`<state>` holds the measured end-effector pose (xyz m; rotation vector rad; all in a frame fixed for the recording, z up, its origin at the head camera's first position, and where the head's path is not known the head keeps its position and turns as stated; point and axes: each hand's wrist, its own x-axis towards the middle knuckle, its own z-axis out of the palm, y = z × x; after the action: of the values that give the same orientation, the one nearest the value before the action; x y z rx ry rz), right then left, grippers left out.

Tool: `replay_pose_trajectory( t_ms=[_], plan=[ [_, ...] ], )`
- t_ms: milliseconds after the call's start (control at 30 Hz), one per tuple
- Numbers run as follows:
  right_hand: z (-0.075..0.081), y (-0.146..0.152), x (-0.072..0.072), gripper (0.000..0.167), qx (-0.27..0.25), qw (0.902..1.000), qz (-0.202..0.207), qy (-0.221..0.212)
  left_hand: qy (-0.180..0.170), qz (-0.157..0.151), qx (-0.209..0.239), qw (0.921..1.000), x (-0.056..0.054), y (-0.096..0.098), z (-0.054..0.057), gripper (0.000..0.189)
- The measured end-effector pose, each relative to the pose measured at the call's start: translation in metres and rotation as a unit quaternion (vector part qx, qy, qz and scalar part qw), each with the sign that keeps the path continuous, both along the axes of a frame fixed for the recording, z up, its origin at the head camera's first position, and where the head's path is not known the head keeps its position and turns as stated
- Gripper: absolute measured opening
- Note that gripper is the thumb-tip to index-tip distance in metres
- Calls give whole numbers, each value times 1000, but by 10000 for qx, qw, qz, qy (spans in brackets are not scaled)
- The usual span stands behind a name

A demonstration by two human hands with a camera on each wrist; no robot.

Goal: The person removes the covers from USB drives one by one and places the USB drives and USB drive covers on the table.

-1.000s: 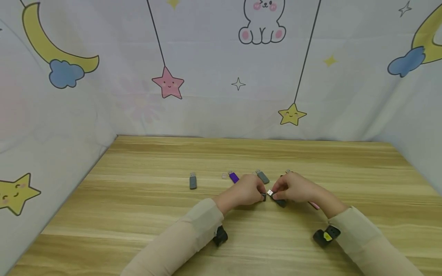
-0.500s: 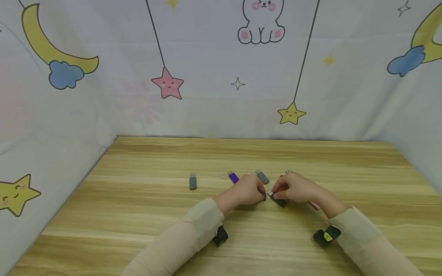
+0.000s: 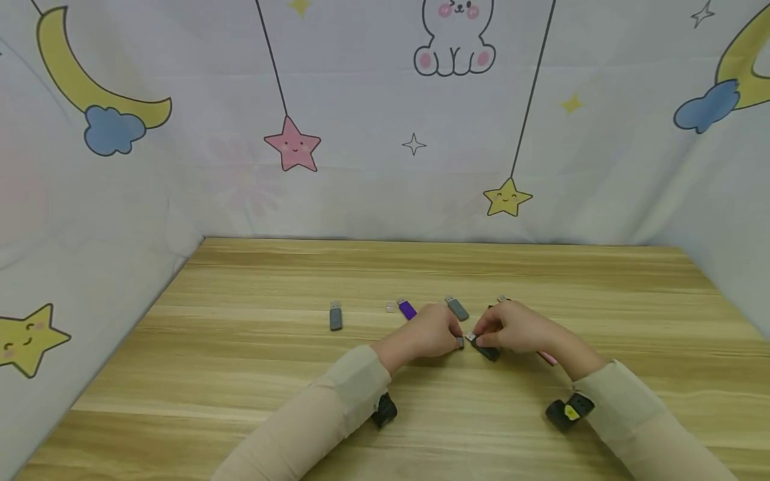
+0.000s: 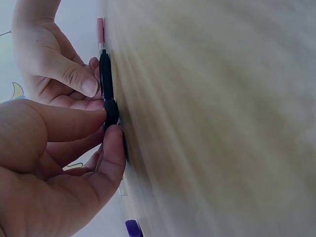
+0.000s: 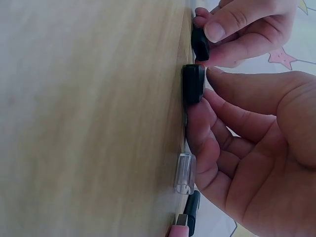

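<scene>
In the head view, my left hand [image 3: 424, 332] pinches a small black cap [image 3: 460, 342] between thumb and fingers, low over the table. Facing it across a narrow gap, a black USB flash drive [image 3: 487, 351] has its metal plug [image 3: 471, 336] pointed toward the cap. Thumb and fingers of my right hand [image 3: 517, 327] hold that drive near its plug end. Seen from the right wrist, the cap [image 5: 200, 44] has its hollow end turned to the black drive [image 5: 192, 84]. A pink flash drive [image 3: 547, 358] lies partly hidden beneath the right wrist.
Behind the hands lie a grey flash drive [image 3: 457, 308], a purple one [image 3: 407, 309] and a clear cap [image 3: 390, 307]. Another grey drive [image 3: 335, 316] lies farther left. A second clear cap [image 5: 185, 174] shows beside the right hand. Printed cloth [image 3: 373, 194] walls the table's back.
The cap in the left hand has turned slightly and shows a lighter face. The drive's plug has tilted a little. Both hands stay in nearly the same place.
</scene>
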<state>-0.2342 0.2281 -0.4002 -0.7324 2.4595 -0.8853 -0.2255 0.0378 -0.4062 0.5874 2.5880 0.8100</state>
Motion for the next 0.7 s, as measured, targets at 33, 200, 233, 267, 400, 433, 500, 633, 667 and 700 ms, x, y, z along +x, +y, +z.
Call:
replay_pose_trajectory(
  t_ms=[33,200,233,267,400,433,500,633,667,700],
  plan=[
    [0,0,0,12,10,10000,7,14,5,-5,-6,10000,0,0,0,9],
    [3,0,1,13,91,9999,54,118,-29,-17,-49,10000,1,0,1,11],
    [3,0,1,13,107,9998,58,149,-47,-25,-52,10000,1,0,2,12],
    [4,1,1,13,131,9997,48,180,-70,-31,-54,10000,1,-1,2,13],
    [6,3,0,16,177,9994,-27,307,-149,-92,-20,9998,3,-3,5,15],
    [7,4,-1,16,184,9992,-49,342,-145,-117,-23,9998,3,-3,6,16],
    [9,5,-1,17,165,9991,-64,379,-108,-177,-38,9998,4,-5,8,18],
    [15,7,-2,21,0,9993,-30,381,-60,-259,29,9996,6,-9,14,21],
    [17,6,-2,23,-51,9992,-13,389,-37,-276,72,9996,7,-10,15,22],
    [18,6,-1,24,-106,9992,-10,397,-5,-273,108,9996,8,-11,17,23]
  ],
)
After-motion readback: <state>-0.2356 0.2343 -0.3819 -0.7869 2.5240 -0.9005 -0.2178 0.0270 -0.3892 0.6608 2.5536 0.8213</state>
